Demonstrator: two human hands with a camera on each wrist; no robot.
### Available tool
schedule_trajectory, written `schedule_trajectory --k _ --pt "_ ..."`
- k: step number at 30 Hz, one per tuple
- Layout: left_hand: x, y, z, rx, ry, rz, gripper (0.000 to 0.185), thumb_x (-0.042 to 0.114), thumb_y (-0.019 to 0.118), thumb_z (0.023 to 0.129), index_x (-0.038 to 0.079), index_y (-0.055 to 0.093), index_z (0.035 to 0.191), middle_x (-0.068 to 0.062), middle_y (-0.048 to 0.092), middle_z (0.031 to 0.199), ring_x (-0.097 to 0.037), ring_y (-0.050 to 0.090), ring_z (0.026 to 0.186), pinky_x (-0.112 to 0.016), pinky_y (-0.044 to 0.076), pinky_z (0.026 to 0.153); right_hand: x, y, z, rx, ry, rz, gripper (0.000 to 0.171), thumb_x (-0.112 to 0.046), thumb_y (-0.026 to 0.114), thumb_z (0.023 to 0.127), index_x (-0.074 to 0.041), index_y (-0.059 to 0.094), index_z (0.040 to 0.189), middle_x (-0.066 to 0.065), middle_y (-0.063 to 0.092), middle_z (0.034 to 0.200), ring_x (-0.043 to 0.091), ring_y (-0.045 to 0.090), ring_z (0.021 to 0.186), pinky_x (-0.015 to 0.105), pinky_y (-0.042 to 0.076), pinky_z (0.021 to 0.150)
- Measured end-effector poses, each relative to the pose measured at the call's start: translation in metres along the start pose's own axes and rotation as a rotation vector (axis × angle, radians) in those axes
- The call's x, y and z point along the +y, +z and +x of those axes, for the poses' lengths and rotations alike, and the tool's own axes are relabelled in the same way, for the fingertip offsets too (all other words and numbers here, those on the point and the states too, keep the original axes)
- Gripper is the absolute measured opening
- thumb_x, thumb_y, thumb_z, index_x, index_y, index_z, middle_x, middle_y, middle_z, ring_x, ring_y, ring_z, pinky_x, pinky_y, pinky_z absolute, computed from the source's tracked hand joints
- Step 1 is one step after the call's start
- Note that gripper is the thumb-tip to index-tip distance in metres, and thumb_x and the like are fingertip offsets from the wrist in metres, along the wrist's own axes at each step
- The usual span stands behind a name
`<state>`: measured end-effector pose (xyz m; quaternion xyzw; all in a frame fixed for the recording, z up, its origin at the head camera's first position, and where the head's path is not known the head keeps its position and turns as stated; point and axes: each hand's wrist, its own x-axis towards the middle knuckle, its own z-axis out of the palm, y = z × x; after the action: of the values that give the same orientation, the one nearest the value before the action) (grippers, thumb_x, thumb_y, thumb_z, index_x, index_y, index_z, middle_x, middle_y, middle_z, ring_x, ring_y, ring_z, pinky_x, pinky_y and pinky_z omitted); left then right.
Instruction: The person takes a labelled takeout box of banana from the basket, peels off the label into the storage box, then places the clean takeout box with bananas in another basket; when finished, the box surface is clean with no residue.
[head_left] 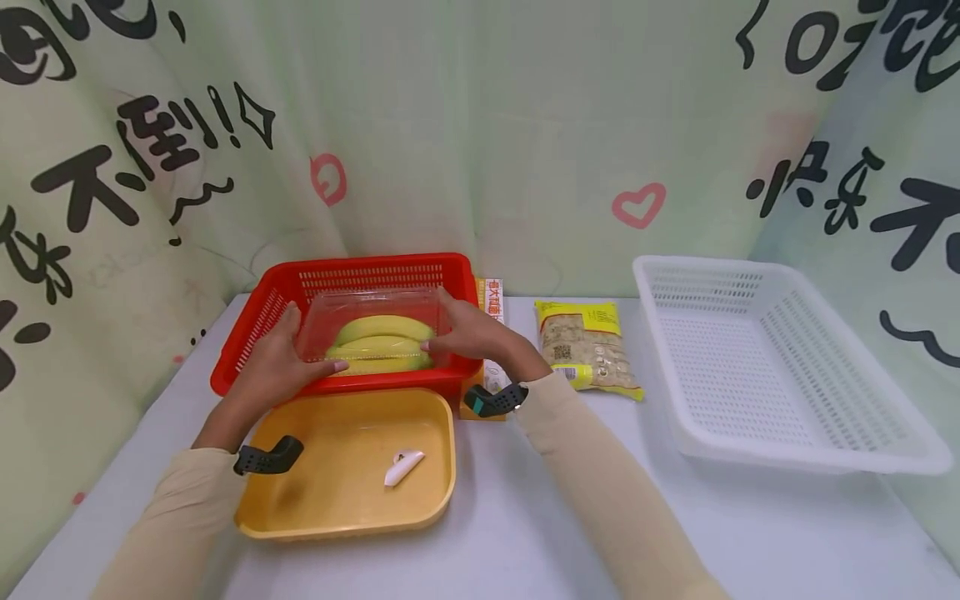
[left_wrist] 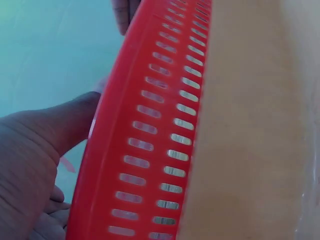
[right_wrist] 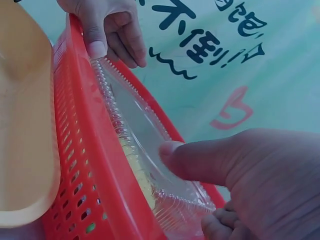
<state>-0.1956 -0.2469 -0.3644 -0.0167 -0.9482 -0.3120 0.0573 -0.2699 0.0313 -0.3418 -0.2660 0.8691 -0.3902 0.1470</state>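
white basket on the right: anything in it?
Empty. The head view shows only bare mesh floor inside the white basket; the yellow packet lies outside, on the table.

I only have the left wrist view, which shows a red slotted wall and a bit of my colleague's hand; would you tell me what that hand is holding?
Observer: The left hand grips one end of a clear plastic box of bananas in the red basket.
Operator: Thank you, and the other hand?
Observer: The right hand grips the box's opposite end.
Operator: What lies in front of the basket?
Observer: A yellow tray holding a small white piece.
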Motion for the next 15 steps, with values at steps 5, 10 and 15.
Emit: schedule_trajectory --k 5,10,15 --pt "0.0015 0.0025 -0.0017 0.015 0.008 -0.007 0.119 0.041 0.082 0.076 -0.003 0.002 0.154 -0.027 0.008 0.158 -0.050 0.015 0.140 -0.065 0.038 0.095 0.0035 0.0018 -0.0074 0.040 -0.008 0.037 0.092 -0.019 0.071 0.089 -0.010 0.011 0.157 0.014 0.045 0.145 0.027 0.051 0.118 0.035 0.056 0.083" --pt "0.0017 0.0012 -0.0008 0.022 0.028 -0.003 0.118 0.043 0.081 0.077 -0.003 0.004 0.154 -0.027 0.008 0.158 -0.049 0.016 0.140 -0.065 0.038 0.095 0.0055 0.0029 -0.0085 0.080 -0.021 0.041 0.089 -0.022 0.068 0.091 -0.009 0.010 0.157 0.012 0.041 0.150 0.026 0.049 0.122 0.035 0.055 0.086" --pt "0.0052 -0.0022 0.0013 -0.020 0.025 0.008 0.118 0.048 0.078 0.079 -0.002 0.002 0.154 -0.026 0.005 0.158 -0.048 0.013 0.141 -0.066 0.034 0.098 0.0041 -0.0004 -0.0098 0.096 -0.026 0.070 0.083 -0.025 0.063 0.094 -0.008 0.011 0.157 0.010 0.030 0.156 0.026 0.043 0.132 0.037 0.051 0.092"
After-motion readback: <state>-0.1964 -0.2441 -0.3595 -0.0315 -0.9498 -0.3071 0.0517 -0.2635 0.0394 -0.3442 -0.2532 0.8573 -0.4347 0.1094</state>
